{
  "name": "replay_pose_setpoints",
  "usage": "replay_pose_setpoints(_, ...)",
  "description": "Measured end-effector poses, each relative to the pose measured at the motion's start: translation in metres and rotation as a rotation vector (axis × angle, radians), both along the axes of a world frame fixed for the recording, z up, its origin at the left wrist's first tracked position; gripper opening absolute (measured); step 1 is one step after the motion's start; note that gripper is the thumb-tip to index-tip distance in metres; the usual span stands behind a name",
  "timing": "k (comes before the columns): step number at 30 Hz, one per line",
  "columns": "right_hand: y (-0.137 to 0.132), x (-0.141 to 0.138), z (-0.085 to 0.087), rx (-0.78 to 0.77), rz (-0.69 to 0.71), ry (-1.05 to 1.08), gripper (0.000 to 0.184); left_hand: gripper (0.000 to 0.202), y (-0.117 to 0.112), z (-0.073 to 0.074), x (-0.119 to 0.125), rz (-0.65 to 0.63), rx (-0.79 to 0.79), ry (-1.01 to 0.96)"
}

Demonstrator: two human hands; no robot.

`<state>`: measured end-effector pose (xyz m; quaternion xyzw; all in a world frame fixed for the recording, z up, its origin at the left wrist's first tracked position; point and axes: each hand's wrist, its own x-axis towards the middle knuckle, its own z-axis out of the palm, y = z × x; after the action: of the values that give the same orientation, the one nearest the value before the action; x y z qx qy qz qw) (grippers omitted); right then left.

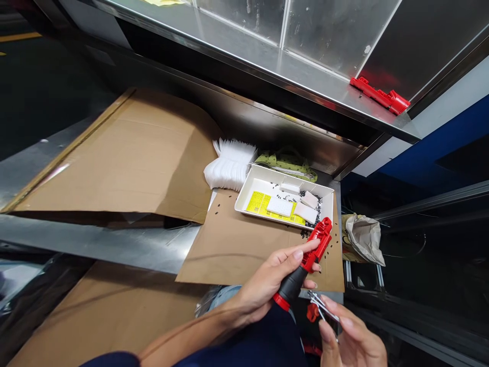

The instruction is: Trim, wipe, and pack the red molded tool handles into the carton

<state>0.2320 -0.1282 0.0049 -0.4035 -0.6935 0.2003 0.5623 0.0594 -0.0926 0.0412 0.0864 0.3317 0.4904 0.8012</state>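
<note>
Over a steel bench (95,244), near the edge of a cardboard sheet (237,244), a red-and-black handled tool (301,270) is grasped in the left hand (263,285); what seems a small metal clip (323,306) is pinched by the right hand (353,339). A white plastic tray (244,204) is placed farther off.

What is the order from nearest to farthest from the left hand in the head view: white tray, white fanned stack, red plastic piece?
From the left hand:
1. White tray: ahead, on cardboard.
2. White fanned stack: ahead-left, beside the tray.
3. Red plastic piece: upper right, on the steel ledge.
</note>
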Motion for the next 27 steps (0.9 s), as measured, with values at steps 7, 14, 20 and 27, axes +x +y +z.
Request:
replay_pose_setpoints(7,0.004,-0.026,0.0,0.05,0.008,0.057,0.022,0.06,0.0,-0.001,-0.001,-0.004,0.007,-0.03)
replay_pose_setpoints(14,-0.002,-0.016,0.003,-0.047,-0.105,0.187,0.017,0.04,0.003,0.001,0.001,0.107,-0.025,-0.105)
replay_pose_setpoints(20,0.044,-0.006,-0.056,-0.521,-0.203,-0.092,0.03,0.035,0.02,-0.032,-0.016,0.124,-0.188,-0.513)
replay_pose_setpoints(27,0.074,-0.041,-0.137,-0.727,-0.049,-0.467,0.037,0.041,0.022,-0.073,-0.024,0.259,-0.031,-0.202)
